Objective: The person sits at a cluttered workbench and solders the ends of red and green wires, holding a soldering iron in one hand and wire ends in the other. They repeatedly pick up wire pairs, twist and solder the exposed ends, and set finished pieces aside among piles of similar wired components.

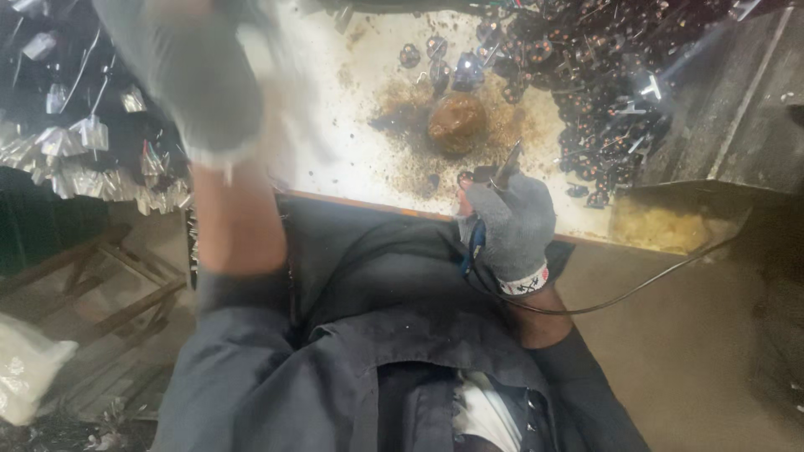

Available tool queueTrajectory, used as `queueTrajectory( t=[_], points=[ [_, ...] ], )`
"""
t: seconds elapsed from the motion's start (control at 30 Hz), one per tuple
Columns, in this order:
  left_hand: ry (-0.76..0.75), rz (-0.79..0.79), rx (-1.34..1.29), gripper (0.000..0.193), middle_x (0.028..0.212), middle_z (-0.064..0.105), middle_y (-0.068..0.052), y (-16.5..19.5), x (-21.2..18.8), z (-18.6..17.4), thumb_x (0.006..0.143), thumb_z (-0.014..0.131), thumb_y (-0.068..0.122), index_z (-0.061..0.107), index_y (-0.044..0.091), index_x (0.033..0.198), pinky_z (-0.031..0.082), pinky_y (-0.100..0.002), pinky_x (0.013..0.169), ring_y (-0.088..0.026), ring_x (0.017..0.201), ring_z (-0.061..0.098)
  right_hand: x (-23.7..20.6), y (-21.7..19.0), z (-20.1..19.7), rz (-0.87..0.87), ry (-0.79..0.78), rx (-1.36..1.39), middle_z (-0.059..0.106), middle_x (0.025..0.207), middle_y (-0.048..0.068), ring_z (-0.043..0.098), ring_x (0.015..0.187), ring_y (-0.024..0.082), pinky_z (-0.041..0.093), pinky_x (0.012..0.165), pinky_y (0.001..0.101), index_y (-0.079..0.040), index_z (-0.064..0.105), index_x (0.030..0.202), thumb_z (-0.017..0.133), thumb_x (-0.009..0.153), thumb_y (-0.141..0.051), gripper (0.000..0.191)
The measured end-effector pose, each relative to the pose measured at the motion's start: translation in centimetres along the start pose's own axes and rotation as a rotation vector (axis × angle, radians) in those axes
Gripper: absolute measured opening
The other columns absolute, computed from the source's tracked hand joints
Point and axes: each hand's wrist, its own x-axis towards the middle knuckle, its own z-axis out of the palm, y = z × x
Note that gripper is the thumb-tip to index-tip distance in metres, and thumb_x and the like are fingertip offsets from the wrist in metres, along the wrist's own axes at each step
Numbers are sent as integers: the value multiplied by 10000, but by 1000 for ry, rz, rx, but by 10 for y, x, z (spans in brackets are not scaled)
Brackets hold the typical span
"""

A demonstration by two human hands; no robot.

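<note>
The right hand, gloved grey, is clamped around a thin corded metal-tipped soldering tool at the stained white surface edge; stiff, light, best held by its handle. The blurred left hand is raised, grip unclear.

The soldering iron is a slim dark rod tilted toward one o'clock, its blue handle and black cord trailing toward four o'clock.
</note>
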Motion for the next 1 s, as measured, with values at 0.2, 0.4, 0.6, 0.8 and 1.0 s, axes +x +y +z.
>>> queueTrajectory(
  t=[0.2,0.4,0.6,0.8,1.0],
  points=[
    [-776,-154,-63,311,810,697,-72,12,-102,-70,1029,704,292,614,55,847,499,-254,590,-130,673,640,7,-15,-19,283,-71,402,722,1109,95,702,1009,266,561,885,376,-133,681,1131,864,924,-254,302],
    [-1194,-125,227,330,828,691,-62,1,-147,-91,973,694,328,600,76,782,528,-315,711,-180,755,663,-29,-30,-51,599,-105,787,730,1078,82,698,995,217,558,895,335,-101,695,1144,796,998,-242,227],
    [-1583,-881,225,224,728,698,-133,5,-127,-94,777,663,276,648,59,831,566,-385,527,-306,566,682,-52,-38,-44,678,-196,744,739,1046,69,694,981,167,555,906,295,-69,708,1157,728,1072,-229,183],
    [-1550,-206,262,576,1073,727,-167,18,-153,-58,943,689,431,515,69,1356,531,-489,758,-408,948,702,-41,-52,-27,716,-326,682,750,940,73,704,871,186,565,821,312,-52,754,1081,763,1010,-160,129],
    [-1308,-384,101,377,944,706,-94,-8,-203,-39,1050,553,452,634,84,1055,566,-371,776,-271,871,740,-41,-58,-38,900,-186,943,756,987,50,724,935,173,582,869,316,-79,732,1074,737,1005,-147,97]
  ],
)
